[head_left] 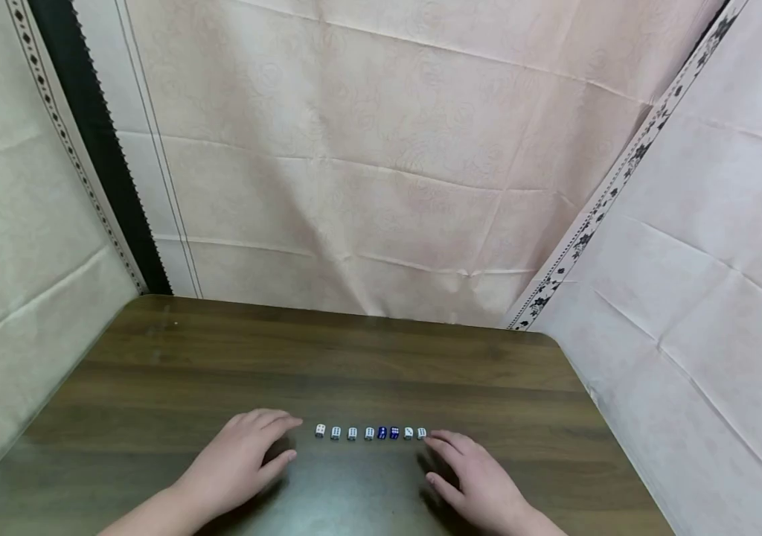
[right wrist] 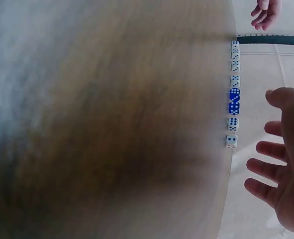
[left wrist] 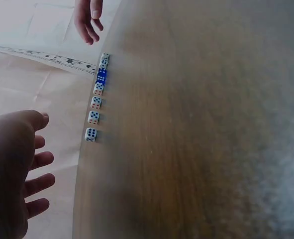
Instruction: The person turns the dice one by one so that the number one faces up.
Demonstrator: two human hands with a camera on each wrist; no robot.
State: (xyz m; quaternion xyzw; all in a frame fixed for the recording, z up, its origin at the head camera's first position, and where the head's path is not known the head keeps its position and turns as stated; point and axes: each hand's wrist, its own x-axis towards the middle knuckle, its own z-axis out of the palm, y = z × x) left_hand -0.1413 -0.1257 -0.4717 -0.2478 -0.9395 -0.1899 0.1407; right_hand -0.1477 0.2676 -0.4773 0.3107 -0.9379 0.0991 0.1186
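Several small dice stand in one row on the wooden table, running left to right in the head view. Most are white, such as the left end die [head_left: 320, 431] and the right end die [head_left: 422, 433]. Two blue dice [head_left: 382, 432] sit side by side right of the row's middle. My left hand [head_left: 240, 458] is just beyond the left end, thumb and fingers spread, holding nothing. At the other end is my right hand [head_left: 481, 480], its fingertips close by the last white die. Both wrist views show loosely extended fingers [right wrist: 266, 169] with nothing between them.
The brown wood-grain table [head_left: 327, 350] reaches back to a pale cloth [head_left: 381, 186] hung behind it. More cloth hangs at the left [head_left: 19, 223] and right [head_left: 709, 260], with patterned border strips in the corners. Light reflects off the tabletop between the hands.
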